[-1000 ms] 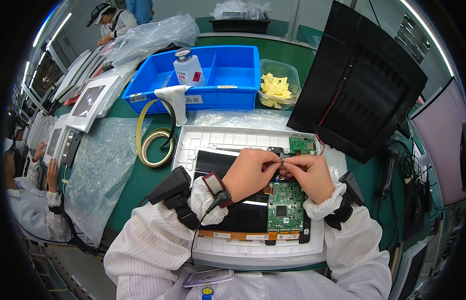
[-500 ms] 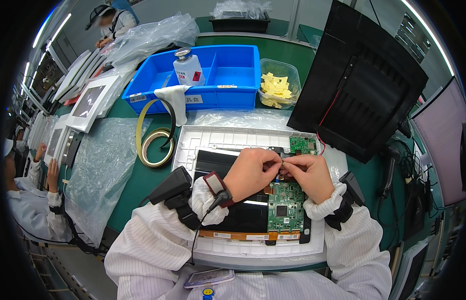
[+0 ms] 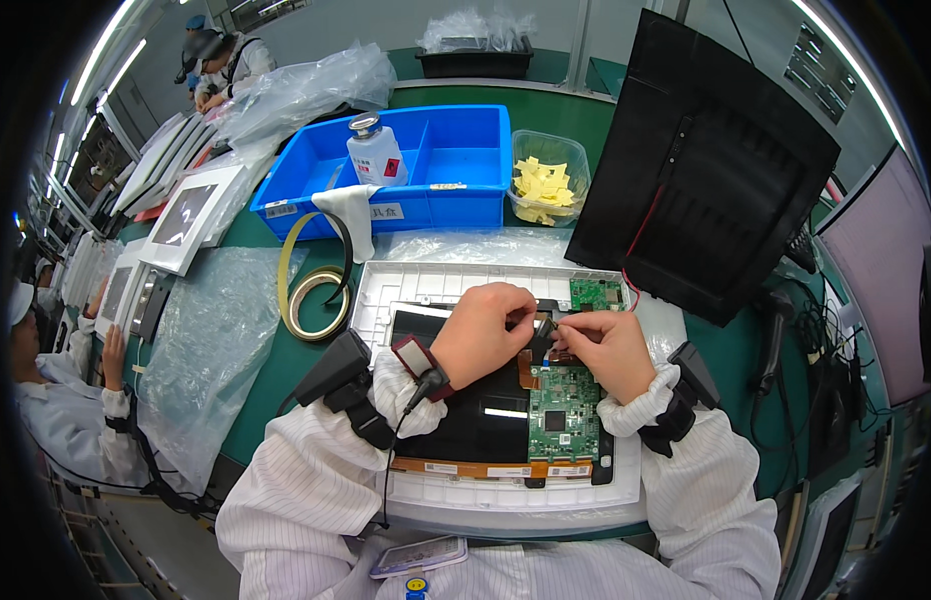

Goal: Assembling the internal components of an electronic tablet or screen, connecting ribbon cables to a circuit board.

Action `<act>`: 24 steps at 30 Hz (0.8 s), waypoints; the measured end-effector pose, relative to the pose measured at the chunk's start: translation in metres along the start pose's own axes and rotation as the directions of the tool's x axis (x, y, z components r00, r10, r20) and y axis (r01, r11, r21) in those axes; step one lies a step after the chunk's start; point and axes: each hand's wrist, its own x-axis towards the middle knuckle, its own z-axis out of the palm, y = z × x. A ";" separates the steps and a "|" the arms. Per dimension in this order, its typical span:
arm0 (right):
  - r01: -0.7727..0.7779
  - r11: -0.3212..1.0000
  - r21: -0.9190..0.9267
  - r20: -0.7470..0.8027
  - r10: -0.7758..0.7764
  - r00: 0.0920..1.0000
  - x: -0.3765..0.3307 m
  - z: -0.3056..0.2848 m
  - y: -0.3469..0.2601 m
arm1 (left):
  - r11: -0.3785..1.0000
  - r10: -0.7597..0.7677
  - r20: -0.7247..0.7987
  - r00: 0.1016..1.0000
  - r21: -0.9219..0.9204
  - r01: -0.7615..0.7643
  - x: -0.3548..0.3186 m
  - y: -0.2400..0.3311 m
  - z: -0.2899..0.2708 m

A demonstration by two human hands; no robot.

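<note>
Both hands, left hand point(image 3: 483, 335) and right hand point(image 3: 608, 348), are pinching closed on the flat cable point(image 3: 539, 338) above the green circuit board point(image 3: 563, 412), seating it; pressing the end home likely comes next.

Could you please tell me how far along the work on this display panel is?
Done: the green circuit board already lies on the black panel in the white tray. In hand: left hand and right hand pinch a flat cable. Left: seating it, apparently.

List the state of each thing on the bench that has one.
Left hand: pinching a dark strip.
Right hand: pinching the same strip.
Green circuit board: flat on the black panel.
White bottle: upright, capped, in the blue bin.
Tape roll: partly unwound.
Clear tub: open, holding yellow pieces.
</note>
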 end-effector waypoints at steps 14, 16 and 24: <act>0.001 1.000 -0.029 0.011 -0.001 1.000 -0.001 -0.001 0.008 | 0.730 0.331 -0.191 0.924 0.673 -0.122 0.145 -0.028 -0.020; 0.006 1.000 -0.028 0.003 -0.005 1.000 -0.001 0.000 0.008 | 0.671 0.299 -0.160 0.941 0.737 -0.088 0.150 -0.034 -0.012; -0.001 1.000 0.005 -0.004 0.001 1.000 -0.002 -0.002 0.003 | 0.594 0.182 -0.039 0.983 0.801 -0.078 0.144 -0.031 -0.012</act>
